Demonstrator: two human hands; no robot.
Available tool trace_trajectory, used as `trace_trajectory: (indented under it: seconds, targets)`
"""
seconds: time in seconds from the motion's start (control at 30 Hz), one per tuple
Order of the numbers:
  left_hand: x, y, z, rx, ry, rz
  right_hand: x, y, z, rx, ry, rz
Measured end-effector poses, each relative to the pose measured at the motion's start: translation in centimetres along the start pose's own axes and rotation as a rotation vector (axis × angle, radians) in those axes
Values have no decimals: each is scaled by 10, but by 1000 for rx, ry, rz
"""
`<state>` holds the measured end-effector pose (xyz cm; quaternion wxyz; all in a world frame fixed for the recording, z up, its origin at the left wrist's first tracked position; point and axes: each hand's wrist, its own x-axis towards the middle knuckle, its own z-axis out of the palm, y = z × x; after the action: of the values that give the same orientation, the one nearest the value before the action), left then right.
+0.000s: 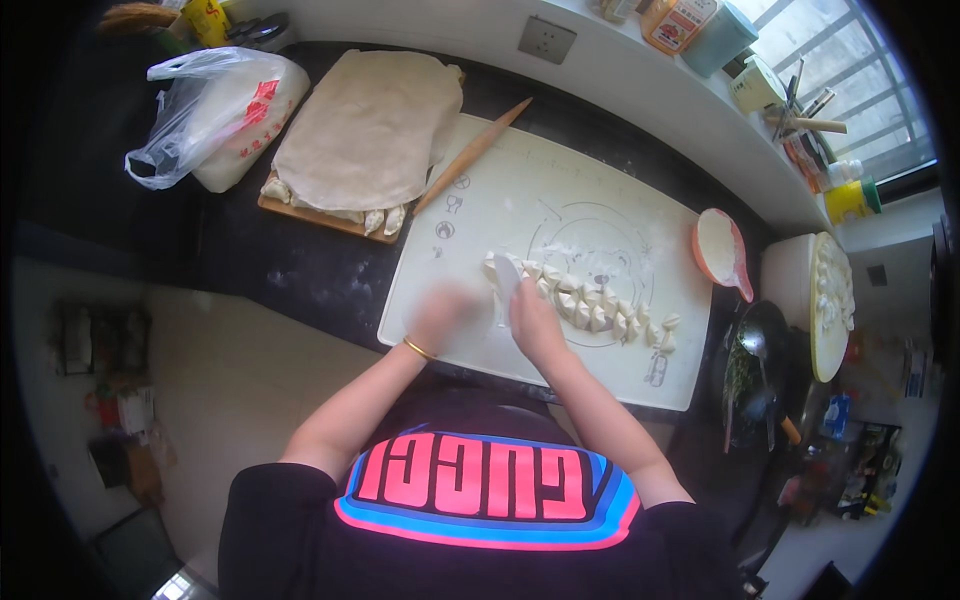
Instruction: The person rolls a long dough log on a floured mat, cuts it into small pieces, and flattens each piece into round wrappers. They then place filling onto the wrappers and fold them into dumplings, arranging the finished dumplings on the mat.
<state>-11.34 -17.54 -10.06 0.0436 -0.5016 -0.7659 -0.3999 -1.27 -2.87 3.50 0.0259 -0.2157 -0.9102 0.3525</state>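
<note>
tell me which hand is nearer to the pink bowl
Right. The right hand, gripping a pale blade, is left of the pink bowl, across the mat. The left hand, blurred by motion, is farther left, beyond the right.

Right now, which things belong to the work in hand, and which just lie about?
Likely job:
- white dough pieces
- pale flat blade
- pale rectangular mat
- brown wooden rolling pin

Likely lying about:
- green-lidded yellow container
- pale-blue cylindrical container

white dough pieces (598,312), small, angular, in slanting double row; pale-bladed knife (506,274) near row's left end.
</note>
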Motion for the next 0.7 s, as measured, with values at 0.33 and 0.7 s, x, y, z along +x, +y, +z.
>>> trace_trajectory:
  seconds: [0.33,0.7]
  targets:
    - [20,35,-36,-158,133,-97,-11,-3,23,-67,-41,-88]
    - [24,16,-52,-189,-105,-33,-5,-7,40,-144,-93,27]
